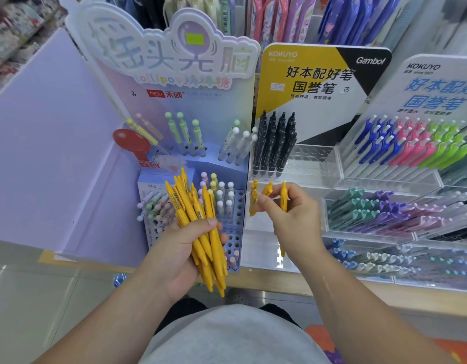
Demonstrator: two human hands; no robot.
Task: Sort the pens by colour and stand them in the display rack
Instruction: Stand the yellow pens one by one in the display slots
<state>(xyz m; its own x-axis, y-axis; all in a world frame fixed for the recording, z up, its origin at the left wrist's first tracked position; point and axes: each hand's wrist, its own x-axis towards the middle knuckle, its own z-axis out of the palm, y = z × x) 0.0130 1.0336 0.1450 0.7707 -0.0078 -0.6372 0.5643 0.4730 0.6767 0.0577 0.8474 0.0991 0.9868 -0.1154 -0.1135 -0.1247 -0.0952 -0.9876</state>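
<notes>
My left hand (178, 252) grips a thick bundle of yellow pens (198, 219), tips pointing down, in front of the pastel rack. My right hand (292, 219) holds three more yellow pens (267, 195) fanned out between its fingers, clips up. It hovers in front of the clear acrylic display rack (309, 164) under the yellow KOKUYO sign. Several black pens (275, 143) stand in that rack's left holes; the holes to their right hold nothing.
A pastel lollipop-pen rack (193, 164) stands to the left with green, white and pink pens. To the right, a tiered stand (411, 153) carries blue, pink, green, teal and purple pens. A lilac panel (56, 153) borders the left. The wooden shelf edge (358, 290) runs below.
</notes>
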